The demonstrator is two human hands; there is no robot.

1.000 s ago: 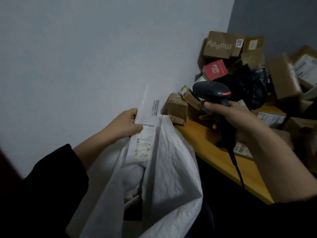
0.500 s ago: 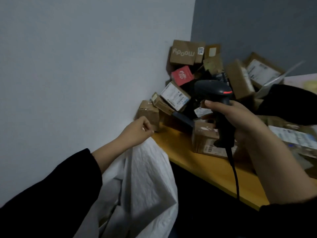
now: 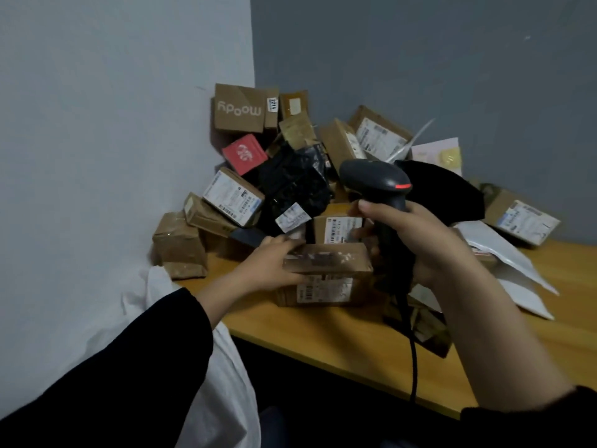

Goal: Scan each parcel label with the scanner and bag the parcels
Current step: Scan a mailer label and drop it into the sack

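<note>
Left arm: enters from 7 o'clock and reaches up toward the centre; a black left sleeve (image 3: 113, 383) covers it to mid-forearm, and the wrist is bare.
Left hand (image 3: 271, 263): just left of centre, palm turned toward 3 o'clock, fingers curled over the left end of a brown box (image 3: 328, 260), gripping it.
Right arm: enters from 5 o'clock and slants up toward 11 o'clock; the forearm is bare, with a black right cuff (image 3: 529, 421) at the frame's corner.
Right hand (image 3: 416, 240): right of centre, wrapped round the handle of the scanner (image 3: 374, 179), held upright.
Right thumb (image 3: 366, 206): stretched toward 9 o'clock, nail facing up.
Spacing: the hands are near each other but apart.
</note>
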